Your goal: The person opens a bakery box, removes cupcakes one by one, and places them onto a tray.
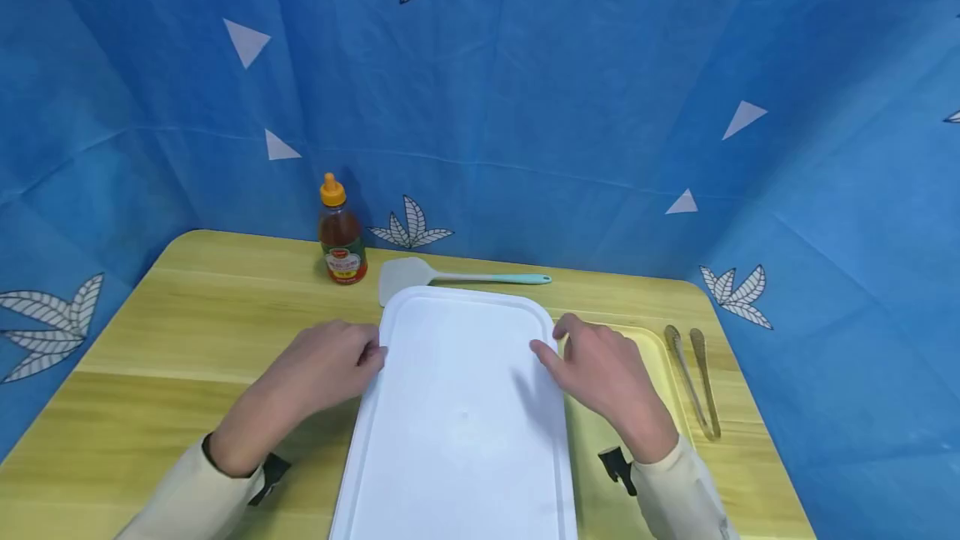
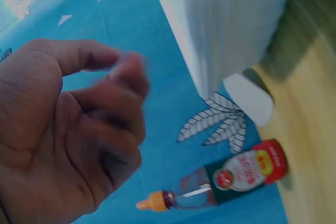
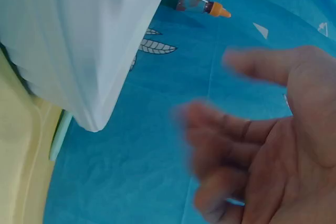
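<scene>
A white plastic box with a flat lid (image 1: 465,407) occupies the front middle of the table, its ribbed side wall (image 2: 252,19) showing in the left wrist view. Beside the lid's left edge is my left hand (image 1: 326,365), its fingers loosely bent; the left wrist view shows a gap between this hand (image 2: 79,124) and the box. Near the lid's far right corner hovers my right hand (image 1: 603,365), thumb and fingers spread apart. In the right wrist view this hand (image 3: 262,135), blurred at the fingertips, is clear of the box (image 3: 100,40) and holds nothing.
A yellow tray (image 1: 652,348) lies right of the box, partly hidden by it. Metal tongs (image 1: 705,390) lie farther right. Behind the box are a spatula (image 1: 465,277) and an upright sauce bottle (image 1: 342,244) with an orange cap. A blue cloth (image 1: 525,107) hangs behind the table.
</scene>
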Action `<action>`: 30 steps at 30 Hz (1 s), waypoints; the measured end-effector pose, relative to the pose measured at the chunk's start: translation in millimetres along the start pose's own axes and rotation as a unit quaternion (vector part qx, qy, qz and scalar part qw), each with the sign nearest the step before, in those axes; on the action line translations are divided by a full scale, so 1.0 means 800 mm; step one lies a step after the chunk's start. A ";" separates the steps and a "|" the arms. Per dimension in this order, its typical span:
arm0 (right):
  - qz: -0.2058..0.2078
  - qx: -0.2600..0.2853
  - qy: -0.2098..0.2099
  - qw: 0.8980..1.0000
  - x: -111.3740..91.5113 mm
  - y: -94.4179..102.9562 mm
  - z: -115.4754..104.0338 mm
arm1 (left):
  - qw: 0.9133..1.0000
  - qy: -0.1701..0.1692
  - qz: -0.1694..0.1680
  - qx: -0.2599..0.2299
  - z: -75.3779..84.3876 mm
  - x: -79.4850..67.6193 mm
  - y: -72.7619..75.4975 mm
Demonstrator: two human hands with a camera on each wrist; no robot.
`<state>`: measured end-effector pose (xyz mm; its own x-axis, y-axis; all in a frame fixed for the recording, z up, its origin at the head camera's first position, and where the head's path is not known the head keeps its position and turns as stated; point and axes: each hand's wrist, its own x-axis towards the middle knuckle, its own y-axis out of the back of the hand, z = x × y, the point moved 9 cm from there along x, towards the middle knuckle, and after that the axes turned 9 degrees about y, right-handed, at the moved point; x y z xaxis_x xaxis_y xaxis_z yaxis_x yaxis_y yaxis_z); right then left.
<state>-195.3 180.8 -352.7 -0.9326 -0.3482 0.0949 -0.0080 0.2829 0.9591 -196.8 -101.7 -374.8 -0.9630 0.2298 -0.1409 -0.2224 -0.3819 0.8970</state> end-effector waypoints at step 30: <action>-0.137 0.078 -0.068 0.985 -0.066 -0.078 0.036 | 0.993 0.063 -0.069 -0.074 -0.052 -0.043 -0.079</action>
<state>-156.0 207.5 -425.8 -0.9274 -0.3101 -0.2091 -0.3119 0.3325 0.8900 -155.9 -122.9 -444.3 -0.9309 0.1788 -0.3186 -0.3651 -0.4839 0.7953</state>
